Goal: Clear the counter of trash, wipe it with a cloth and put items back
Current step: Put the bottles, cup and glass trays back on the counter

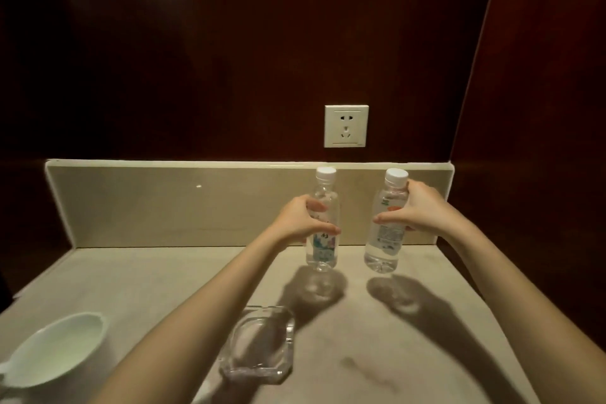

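Two clear water bottles with white caps are held upright just above the counter (pixel 360 354), toward its back right part at about 1 o'clock: the left bottle (pixel 322 229) is in the left hand (pixel 303 218) and the right bottle (pixel 387 226) is in the right hand (pixel 418 208), each hand with thumb and fingers curled around the bottle's middle. Each bottle casts a separate shadow below it, so I judge that neither is standing yet. If one base lands tilted, the bottle can tip over, and the left forearm passes close above the glass ashtray (pixel 259 343) at 6 o'clock and could knock it toward the white cup (pixel 57 349) at 8 o'clock.
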`<state>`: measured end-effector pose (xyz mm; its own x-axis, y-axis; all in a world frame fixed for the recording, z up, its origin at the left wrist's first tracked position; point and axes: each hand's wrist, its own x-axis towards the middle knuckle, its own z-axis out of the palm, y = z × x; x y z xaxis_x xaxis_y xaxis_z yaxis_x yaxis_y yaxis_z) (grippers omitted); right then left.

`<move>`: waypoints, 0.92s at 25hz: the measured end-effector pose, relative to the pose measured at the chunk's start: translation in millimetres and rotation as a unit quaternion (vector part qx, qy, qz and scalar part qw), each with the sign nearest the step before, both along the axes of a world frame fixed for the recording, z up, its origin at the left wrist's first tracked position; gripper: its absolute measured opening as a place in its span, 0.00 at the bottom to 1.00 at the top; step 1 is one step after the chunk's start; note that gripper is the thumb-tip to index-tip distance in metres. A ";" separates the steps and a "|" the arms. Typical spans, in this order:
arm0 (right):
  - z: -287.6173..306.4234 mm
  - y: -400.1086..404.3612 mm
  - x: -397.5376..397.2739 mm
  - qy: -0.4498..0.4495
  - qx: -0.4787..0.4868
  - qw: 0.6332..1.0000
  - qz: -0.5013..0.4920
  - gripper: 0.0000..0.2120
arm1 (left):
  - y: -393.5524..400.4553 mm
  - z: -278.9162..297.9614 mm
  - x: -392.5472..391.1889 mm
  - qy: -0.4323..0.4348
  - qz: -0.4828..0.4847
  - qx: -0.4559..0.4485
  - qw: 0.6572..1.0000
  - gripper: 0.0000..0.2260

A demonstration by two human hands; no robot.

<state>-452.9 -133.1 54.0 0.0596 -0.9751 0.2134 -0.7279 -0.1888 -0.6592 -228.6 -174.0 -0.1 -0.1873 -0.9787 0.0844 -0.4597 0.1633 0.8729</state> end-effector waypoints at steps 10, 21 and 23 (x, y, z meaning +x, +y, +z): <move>-32.4 -63.3 -101.8 -0.021 -0.008 0.994 -0.107 0.30 | -43.0 -26.6 -140.0 0.069 0.069 0.015 0.995 0.32; -45.4 -101.7 -118.4 -0.011 0.004 0.988 -0.155 0.32 | -80.3 -50.8 -204.7 -0.030 0.104 -0.023 0.994 0.37; -53.2 -104.4 -116.7 -0.007 0.013 0.987 -0.162 0.31 | -78.7 -53.7 -209.3 -0.022 0.102 -0.043 0.994 0.35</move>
